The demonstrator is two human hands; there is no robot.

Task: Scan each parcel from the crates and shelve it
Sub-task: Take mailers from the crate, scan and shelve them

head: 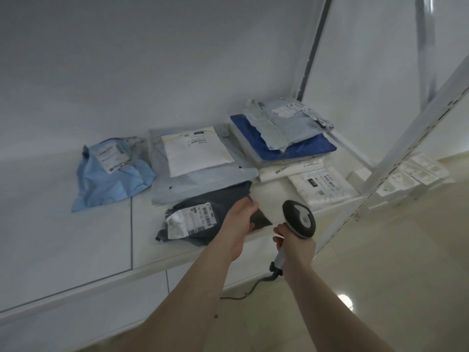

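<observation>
A dark grey parcel (pixel 203 217) with a white barcode label lies near the front edge of the white shelf (pixel 101 240). My left hand (pixel 239 222) grips its right edge, thumb on top. Just to the right, my right hand (pixel 291 241) holds a handheld barcode scanner (pixel 299 218) by its handle, with the scanner's dark head raised above the shelf's front edge and its cable trailing down to the floor.
Behind the grey parcel lie a white and pale blue parcel (pixel 198 156), a light blue bag (pixel 109 174) to the left, and a stack topped by blue and pale parcels (pixel 284 133) at the right. A white parcel (pixel 322 185) lies by the upright post (pixel 396 148). White boxes (pixel 411 174) sit on the floor.
</observation>
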